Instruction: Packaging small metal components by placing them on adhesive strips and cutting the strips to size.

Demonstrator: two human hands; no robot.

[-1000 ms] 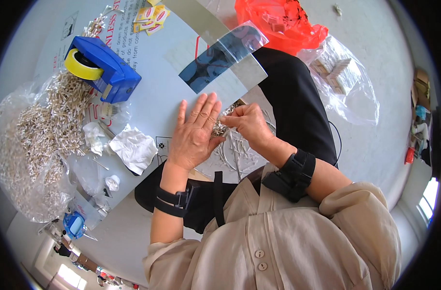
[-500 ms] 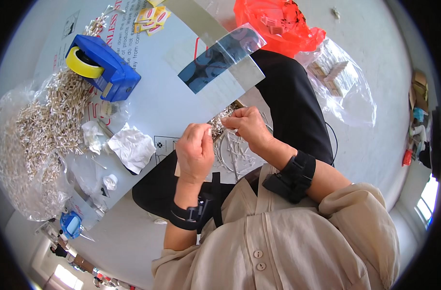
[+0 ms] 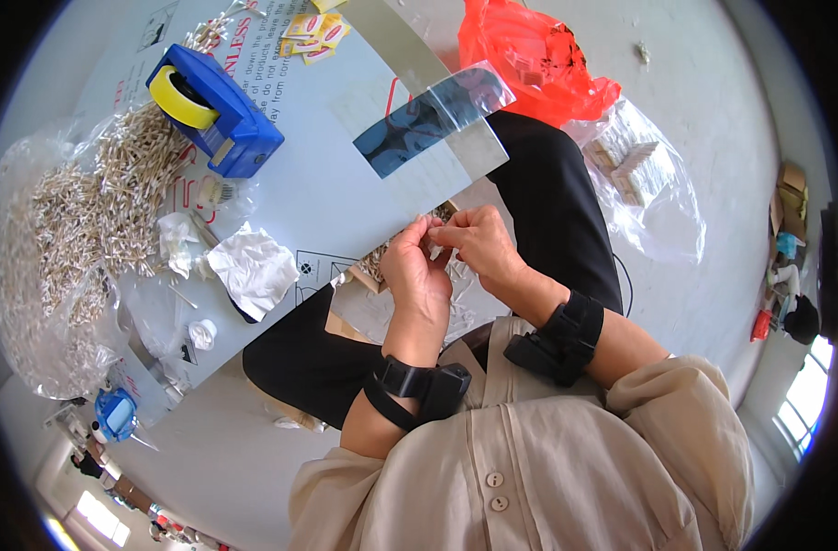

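My left hand (image 3: 417, 271) and my right hand (image 3: 485, 246) meet fingertip to fingertip just past the near edge of the table, above my lap. Both are closed in a pinch, and something small and whitish shows between the fingers, too small to name. Below them, partly hidden by the hands and the table edge, is a wooden tray (image 3: 368, 280) holding many cotton swabs (image 3: 375, 261). More loose swabs lie lower down, between my legs. Black straps with dark boxes sit on both wrists.
To the left, a clear plastic bag (image 3: 20, 303) spills a big heap of cotton swabs (image 3: 98, 207). Near it are a blue tape dispenser (image 3: 245, 138), crumpled tissue (image 3: 256, 272) and yellow packets (image 3: 313, 35). Past my right leg are a red bag (image 3: 529, 78) and a clear bag of white bundles (image 3: 653, 207).
My hands were apart with fingers pinched; now they touch. The left hand has moved right and slightly up toward the right one. The view has shifted a little.
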